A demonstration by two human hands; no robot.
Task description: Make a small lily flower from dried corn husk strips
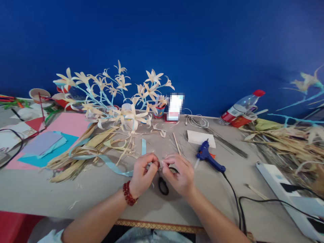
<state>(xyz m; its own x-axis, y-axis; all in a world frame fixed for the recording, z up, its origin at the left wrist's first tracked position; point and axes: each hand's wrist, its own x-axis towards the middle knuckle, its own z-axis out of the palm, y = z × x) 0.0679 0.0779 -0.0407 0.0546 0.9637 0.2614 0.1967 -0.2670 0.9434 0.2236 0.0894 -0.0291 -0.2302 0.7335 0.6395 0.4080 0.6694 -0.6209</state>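
Note:
Close together over the middle of the table, my left hand [144,172] and my right hand [181,172] are both closed in a pinch, fingertips nearly meeting. Whatever lies between the fingertips is too small to make out. A red bead bracelet [129,193] circles my left wrist. Below the hands lies a pair of scissors with black handles [163,186], partly hidden by my right hand. A light blue ribbon [111,164] runs along the table to my left hand, and a short blue strip [143,146] lies just beyond it.
Pale handmade flowers [134,116] on blue stems stand at the back, beside a lit phone [175,107]. Dried husks [76,158] and coloured paper [43,145] lie left. On the right are a blue glue gun [209,157], a bottle [239,108] and a white power strip [280,195].

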